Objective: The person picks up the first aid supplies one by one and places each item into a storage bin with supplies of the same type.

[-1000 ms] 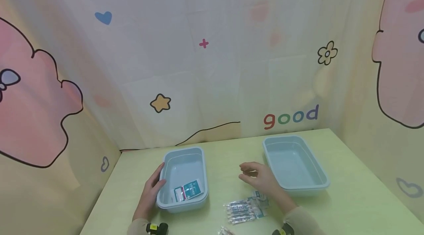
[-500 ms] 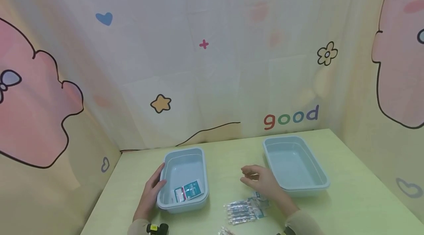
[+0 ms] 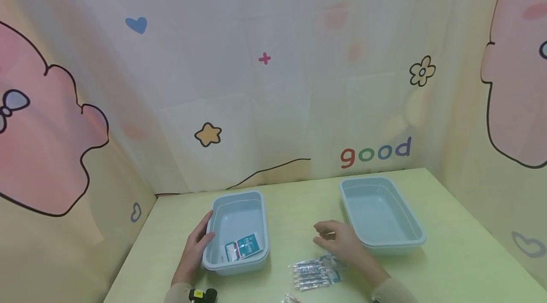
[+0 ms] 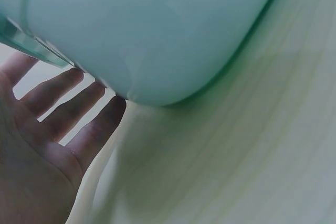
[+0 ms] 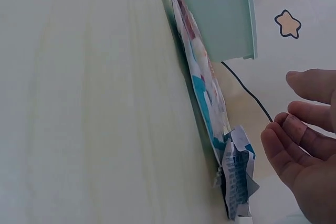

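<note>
My left hand rests against the left side of a light blue plastic basin, thumb at the rim. In the left wrist view, its straight fingers touch the basin's outer wall. A teal and white packet lies in the near end of that basin. My right hand, loosely curled, holds nothing visible and hovers above a pile of clear packets with slim sticks and teal print. The right wrist view shows crumpled packets edge-on beside the hand.
A second light blue basin stands at the right, behind the right hand, with nothing seen inside. Another clear packet shows at the bottom edge. A printed curtain hangs behind the pale yellow-green table.
My right hand has moved down and slightly right, nearer the pile of packets. The left hand and both basins have stayed in place.
</note>
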A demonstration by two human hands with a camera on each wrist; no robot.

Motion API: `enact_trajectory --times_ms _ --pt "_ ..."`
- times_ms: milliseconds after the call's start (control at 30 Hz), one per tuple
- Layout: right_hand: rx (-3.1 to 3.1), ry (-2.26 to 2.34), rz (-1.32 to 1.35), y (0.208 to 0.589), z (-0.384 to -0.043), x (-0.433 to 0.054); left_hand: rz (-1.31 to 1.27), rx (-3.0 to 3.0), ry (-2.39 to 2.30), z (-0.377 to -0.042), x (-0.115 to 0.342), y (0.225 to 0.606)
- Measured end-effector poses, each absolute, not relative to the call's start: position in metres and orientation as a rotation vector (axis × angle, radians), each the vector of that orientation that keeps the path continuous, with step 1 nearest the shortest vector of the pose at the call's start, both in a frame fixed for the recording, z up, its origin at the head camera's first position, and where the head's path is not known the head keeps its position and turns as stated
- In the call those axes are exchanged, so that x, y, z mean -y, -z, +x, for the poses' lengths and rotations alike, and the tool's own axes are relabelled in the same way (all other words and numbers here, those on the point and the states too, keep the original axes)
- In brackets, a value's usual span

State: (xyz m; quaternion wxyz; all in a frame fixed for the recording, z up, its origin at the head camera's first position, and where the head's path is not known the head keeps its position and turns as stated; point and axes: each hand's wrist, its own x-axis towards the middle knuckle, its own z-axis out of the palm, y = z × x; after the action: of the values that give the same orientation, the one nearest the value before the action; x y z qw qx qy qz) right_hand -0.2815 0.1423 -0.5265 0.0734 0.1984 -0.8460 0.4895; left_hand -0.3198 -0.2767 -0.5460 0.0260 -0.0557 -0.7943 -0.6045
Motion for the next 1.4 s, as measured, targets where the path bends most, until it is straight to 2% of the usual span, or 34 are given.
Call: enact_trajectory --times_ms 400,1133,1400 --pt "2.68 -1.394 0.463 0.529 -0.272 -0.146 -0.168 2.458 1.864 -0.319 0.275 0.547" --pt "2.882 -1.089 0.389 0.528 -0.263 -0.15 -0.145 2.46 1.886 -0.315 0.275 0.543" --pt "2.906 -0.987 0.436 0.525 -0.261 -0.151 -0.129 2.457 1.904 -0.316 0.275 0.542"
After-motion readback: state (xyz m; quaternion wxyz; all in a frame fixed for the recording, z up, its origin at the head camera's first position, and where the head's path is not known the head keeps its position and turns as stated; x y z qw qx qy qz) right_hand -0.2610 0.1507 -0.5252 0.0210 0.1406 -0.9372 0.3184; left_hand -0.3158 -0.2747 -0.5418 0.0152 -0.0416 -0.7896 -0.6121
